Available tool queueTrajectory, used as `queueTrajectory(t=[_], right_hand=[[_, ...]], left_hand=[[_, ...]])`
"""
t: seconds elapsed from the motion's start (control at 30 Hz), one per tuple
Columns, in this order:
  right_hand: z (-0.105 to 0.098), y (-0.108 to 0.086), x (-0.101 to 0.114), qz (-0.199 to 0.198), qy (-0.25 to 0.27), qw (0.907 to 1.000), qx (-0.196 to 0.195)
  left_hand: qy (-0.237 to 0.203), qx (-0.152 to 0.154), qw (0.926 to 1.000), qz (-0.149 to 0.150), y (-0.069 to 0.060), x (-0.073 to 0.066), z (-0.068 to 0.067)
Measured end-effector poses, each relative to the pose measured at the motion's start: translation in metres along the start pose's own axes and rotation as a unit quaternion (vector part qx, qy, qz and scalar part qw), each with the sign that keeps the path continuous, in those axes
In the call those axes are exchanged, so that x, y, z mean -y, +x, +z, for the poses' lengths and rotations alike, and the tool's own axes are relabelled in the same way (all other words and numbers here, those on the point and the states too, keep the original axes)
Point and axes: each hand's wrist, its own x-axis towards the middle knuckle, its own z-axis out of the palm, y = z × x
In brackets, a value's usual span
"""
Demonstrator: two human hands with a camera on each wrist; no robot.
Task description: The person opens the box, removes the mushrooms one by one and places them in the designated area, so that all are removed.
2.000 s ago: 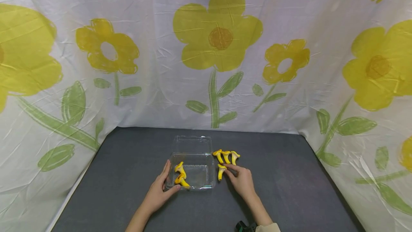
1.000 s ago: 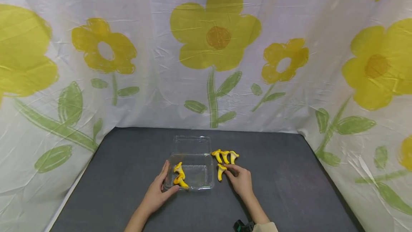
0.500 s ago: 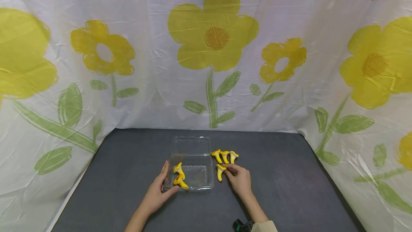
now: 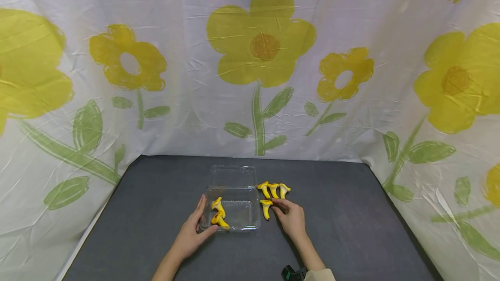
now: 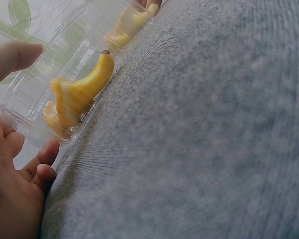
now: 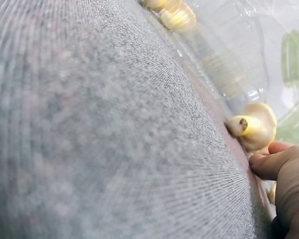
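An open clear plastic clamshell box (image 4: 242, 224) sits on the table, its lid (image 4: 234, 176) folded back. Inside its left part lie two yellow chanterelle mushrooms (image 4: 221, 221). My left hand (image 4: 189, 233) grips the box's front left corner, fingers along the side and thumb at the front rim; in the left wrist view the fingers (image 5: 46, 153) lie against its plastic wall. Just right of the box, my right hand (image 4: 292, 221) has thumb and index fingertips at the cap edge of another chanterelle (image 4: 266, 210). That mushroom's stem (image 6: 241, 124) points toward the right wrist camera.
A row of three chanterelles (image 4: 274, 190) lies on the dark grey table (image 4: 343, 229), behind the right hand. White cloth walls (image 4: 187, 120) with printed yellow flowers enclose the back and sides. A small black device (image 4: 293, 273) is at the right wrist.
The chanterelle at my right fingertips has turned slightly, its cap swinging left toward the box. Both hands have stayed almost in place; the box and the other mushrooms have not moved.
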Motion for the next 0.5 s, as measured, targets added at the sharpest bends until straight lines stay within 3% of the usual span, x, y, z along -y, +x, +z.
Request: queueTrajectory(t=[0.27,0.5], right_hand=[[0.0010,0.0004,-0.0002,-0.002,-0.013,0.9999,-0.006],[-0.0030,0.0028,0.0011,0.009,0.023,0.9997,0.003]], left_hand=[[0.004,-0.002,1.0000,-0.004,0.0000,-0.0019,-0.0004],[0.003,-0.004,1.0000,-0.005,-0.0003,-0.0018,0.0007]])
